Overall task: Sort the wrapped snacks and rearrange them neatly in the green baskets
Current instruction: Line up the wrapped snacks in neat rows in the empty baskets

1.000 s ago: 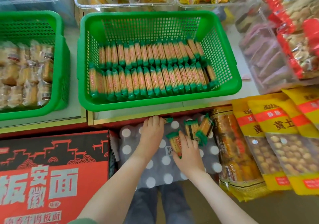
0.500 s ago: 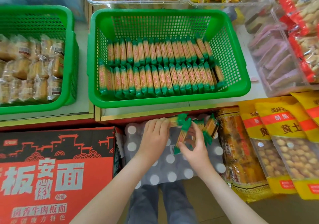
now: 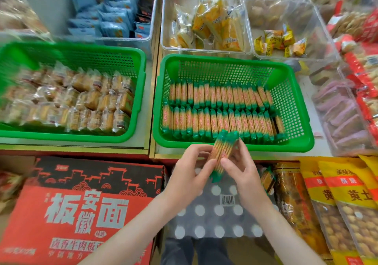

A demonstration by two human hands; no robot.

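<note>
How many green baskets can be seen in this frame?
2. The left green basket, cut off by the frame edge, holds clear-wrapped cakes; the right green basket beside it holds two rows of green-ended biscuit packs. No others show.

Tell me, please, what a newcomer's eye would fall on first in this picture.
At the centre, the left hand and right hand hold a small bundle of green-ended orange wrapped snack sticks by the near rim of the green plastic mesh basket, where two tidy rows of the same sticks lie. At lower left, a big red printed carton also stands out.
</note>
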